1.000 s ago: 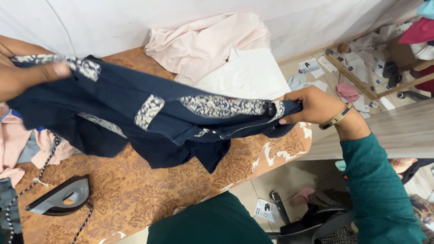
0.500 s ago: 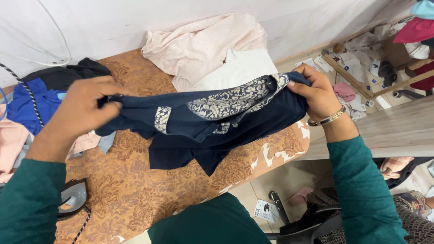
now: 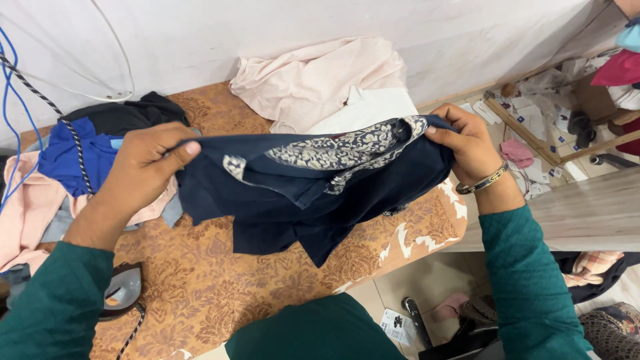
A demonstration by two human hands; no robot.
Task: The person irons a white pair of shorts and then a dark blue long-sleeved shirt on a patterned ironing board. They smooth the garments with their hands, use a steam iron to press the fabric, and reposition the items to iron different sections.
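Observation:
A dark navy garment (image 3: pixel 313 193) with pale patterned trim hangs stretched between my two hands above a brown floral ironing table (image 3: pixel 200 287). My left hand (image 3: pixel 150 167) pinches its left edge. At the right end, my right hand (image 3: pixel 467 143), with a bangle on the wrist, grips the patterned neckline. The garment's lower part droops onto the table. Both my sleeves are teal green.
A pale pink striped shirt (image 3: pixel 313 77) and a white cloth (image 3: pixel 373 107) lie at the table's back. Blue, black and pink clothes (image 3: pixel 73 153) are piled at the left. An iron (image 3: pixel 123 290) with a braided cord sits at the front left. Papers litter the floor (image 3: pixel 533 133) on the right.
My left hand came in from the far left towards the middle, bunching the garment shorter. My right hand lifted and turned the neckline end. The view shifted slightly right.

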